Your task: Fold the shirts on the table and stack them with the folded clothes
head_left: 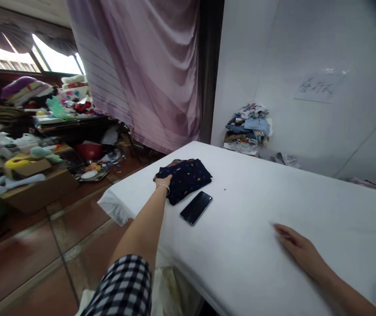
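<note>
At the left edge of a folded dark navy cloth with small blue and yellowish spots, my left hand is closed, its thumb side on top and some of its fingers hidden. The cloth looks like a folded garment, lying on the white-covered table. Brownish fabric shows behind its far edge. A black smartphone lies face up just in front of it. Over the right part of the table is my right hand, apart from the cloth and phone. Its fingers are smeared by motion.
Against the white wall stands a stack of folded clothes. A pinkish curtain hangs behind the table. To the left, a cardboard box and a red basin stand among clutter on the tiled floor.
</note>
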A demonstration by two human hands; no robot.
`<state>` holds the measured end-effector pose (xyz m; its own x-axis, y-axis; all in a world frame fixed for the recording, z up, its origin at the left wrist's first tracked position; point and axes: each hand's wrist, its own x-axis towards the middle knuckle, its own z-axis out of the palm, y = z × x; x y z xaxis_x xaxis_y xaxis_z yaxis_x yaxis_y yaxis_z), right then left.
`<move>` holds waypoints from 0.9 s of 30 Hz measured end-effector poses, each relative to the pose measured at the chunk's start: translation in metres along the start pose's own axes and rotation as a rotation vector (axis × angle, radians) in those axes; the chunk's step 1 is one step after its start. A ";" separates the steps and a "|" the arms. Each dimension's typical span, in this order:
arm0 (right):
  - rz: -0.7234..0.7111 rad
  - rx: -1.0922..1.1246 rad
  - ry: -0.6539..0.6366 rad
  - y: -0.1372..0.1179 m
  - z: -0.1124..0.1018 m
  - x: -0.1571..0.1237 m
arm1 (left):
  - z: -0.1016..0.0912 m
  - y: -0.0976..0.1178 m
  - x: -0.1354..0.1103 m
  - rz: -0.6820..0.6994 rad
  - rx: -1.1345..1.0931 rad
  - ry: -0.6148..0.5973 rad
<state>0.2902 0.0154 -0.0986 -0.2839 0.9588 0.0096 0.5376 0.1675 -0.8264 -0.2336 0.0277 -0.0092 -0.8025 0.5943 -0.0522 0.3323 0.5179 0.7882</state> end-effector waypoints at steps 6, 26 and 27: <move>-0.311 -0.221 0.087 0.023 0.010 -0.016 | -0.013 -0.001 0.009 0.051 0.250 0.280; -0.345 -0.294 0.062 0.014 0.018 -0.017 | 0.018 0.051 0.052 0.197 0.857 -0.114; -0.338 -0.290 0.060 0.013 0.018 -0.017 | 0.017 0.052 0.049 0.205 0.859 -0.117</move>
<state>0.2877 -0.0027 -0.1193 -0.4405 0.8491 0.2916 0.6253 0.5232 -0.5790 -0.2471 0.0943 0.0187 -0.6466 0.7605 -0.0596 0.7582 0.6493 0.0599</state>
